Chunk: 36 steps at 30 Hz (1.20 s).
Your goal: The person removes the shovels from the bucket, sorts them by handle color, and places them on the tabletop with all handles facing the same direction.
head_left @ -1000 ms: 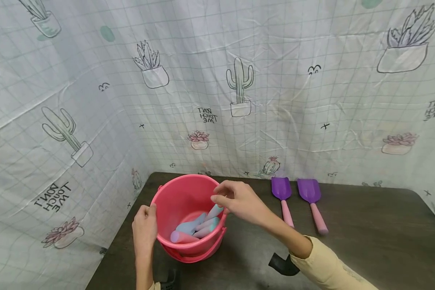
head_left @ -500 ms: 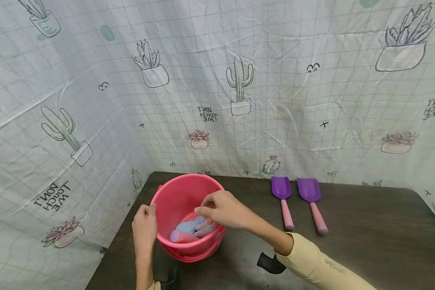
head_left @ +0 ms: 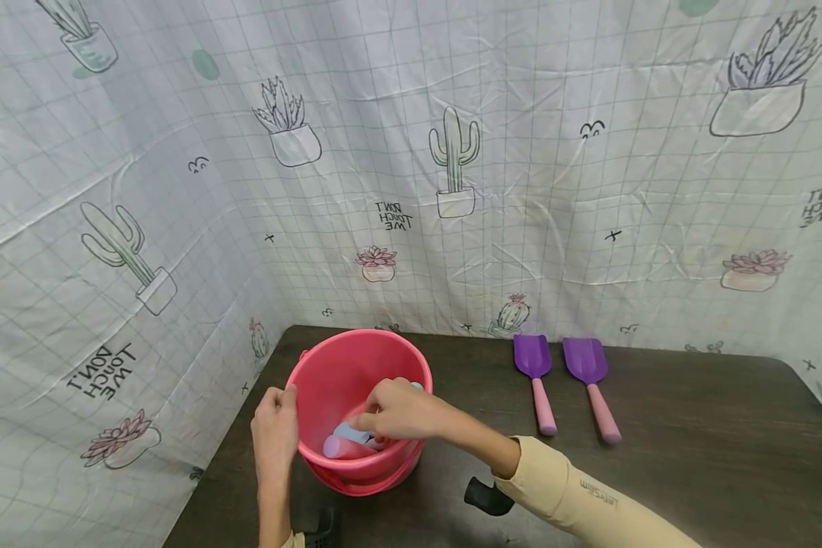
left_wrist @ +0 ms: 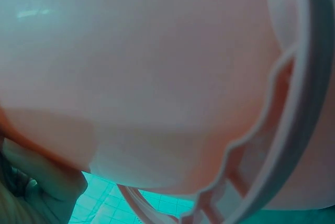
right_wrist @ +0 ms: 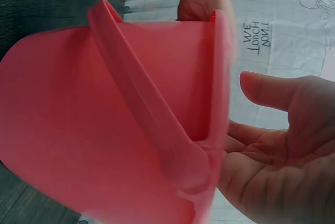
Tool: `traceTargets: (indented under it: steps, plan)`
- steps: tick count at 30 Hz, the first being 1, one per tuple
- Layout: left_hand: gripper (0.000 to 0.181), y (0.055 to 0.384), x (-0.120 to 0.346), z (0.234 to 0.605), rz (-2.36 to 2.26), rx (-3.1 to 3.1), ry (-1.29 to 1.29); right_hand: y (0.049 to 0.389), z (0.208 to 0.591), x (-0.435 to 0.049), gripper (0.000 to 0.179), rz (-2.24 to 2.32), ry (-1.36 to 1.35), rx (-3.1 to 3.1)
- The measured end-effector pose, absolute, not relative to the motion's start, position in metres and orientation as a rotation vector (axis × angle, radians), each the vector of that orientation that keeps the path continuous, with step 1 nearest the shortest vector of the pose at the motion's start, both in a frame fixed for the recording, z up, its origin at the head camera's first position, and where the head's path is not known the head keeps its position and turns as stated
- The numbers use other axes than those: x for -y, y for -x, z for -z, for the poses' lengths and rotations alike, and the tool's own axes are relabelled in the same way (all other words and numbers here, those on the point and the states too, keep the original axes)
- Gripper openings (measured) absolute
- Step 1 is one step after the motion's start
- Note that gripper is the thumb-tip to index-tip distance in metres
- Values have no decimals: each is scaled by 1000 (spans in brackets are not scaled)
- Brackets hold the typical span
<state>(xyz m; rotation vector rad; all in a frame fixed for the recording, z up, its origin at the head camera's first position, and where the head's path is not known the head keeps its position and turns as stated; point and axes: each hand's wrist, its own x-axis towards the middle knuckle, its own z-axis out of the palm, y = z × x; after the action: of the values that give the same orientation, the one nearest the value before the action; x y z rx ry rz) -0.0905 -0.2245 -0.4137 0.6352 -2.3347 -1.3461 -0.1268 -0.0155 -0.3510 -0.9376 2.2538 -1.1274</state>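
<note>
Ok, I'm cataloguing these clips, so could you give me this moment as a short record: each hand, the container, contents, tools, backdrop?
left hand: grips the pink bucket's rim
right hand: inside the bucket; grip unclear
container: pink bucket, handle lowered
contents: pink cylindrical piece, light blue piece, others partly hidden
tools: two purple shovels on the dark table, right of the bucket
backdrop: white cloth with plant prints

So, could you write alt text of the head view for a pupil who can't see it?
A person's left hand holds a pink bucket by its rim while the right hand is inside it with pastel pieces. Two purple scoops lie to the right on a dark table.
</note>
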Motion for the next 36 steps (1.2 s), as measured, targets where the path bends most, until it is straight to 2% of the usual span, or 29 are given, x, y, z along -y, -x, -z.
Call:
traceTargets:
  steps: [17, 26, 29, 32, 36]
  plan:
    - [29, 91, 224, 413, 1328, 2334, -639, 137, 358, 42, 48, 895, 802, -2309]
    - [28, 90, 224, 413, 1351, 2329, -646, 139, 363, 58, 46, 764, 800, -2299]
    - [29, 90, 223, 413, 1362, 2327, -637, 149, 378, 64, 46, 693, 818, -2287]
    - [28, 90, 223, 413, 1376, 2323, -635, 171, 416, 70, 50, 621, 877, -2290]
    - [27, 91, 223, 413, 1384, 2321, -643, 182, 430, 70, 54, 631, 858, -2279]
